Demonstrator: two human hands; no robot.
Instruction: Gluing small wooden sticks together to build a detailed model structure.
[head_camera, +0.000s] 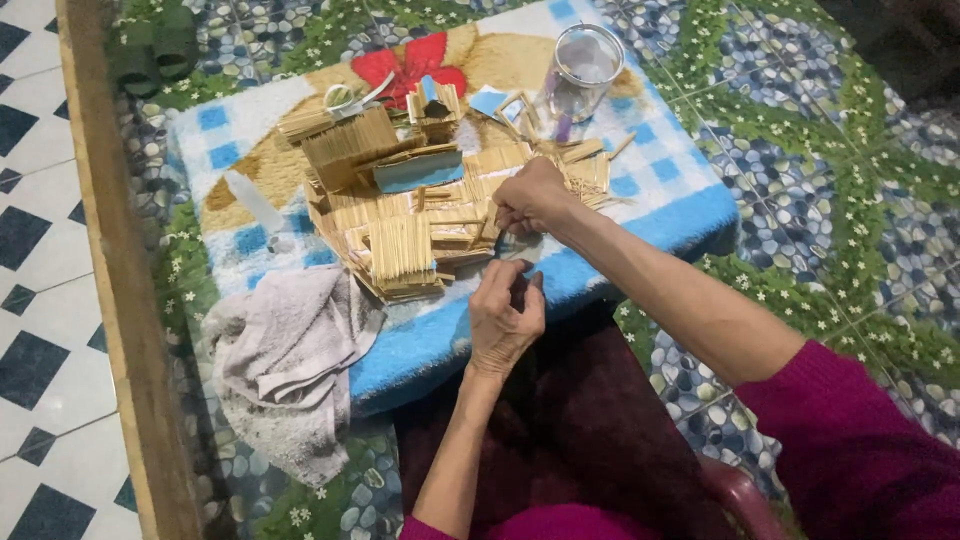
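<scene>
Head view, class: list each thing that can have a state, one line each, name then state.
Left hand: fingers curled, pinching something too small to tell.
Right hand: closed in a fist at the sticks.
Sticks: stacked in flat bundles.
Jar: upright, lid off.
Towel: crumpled, hanging over the cushion edge.

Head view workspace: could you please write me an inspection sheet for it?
Surface: small table covered by a blue-and-white checked cloth with a red flower print.
Job's things: heap of pale wooden stick panels, stacked and overlapping at the centre.
Clutter: grey towel draped over the near left edge; clear jar lying at the far side; white scissors at the far left.
Grips: right hand fisted on the heap's right edge; left hand fingers curled at the near table edge, contents not visible.
Cables: nothing seen.
Surroundings: pebble-and-flower patterned floor; wooden rail; checkered tiles beyond.
</scene>
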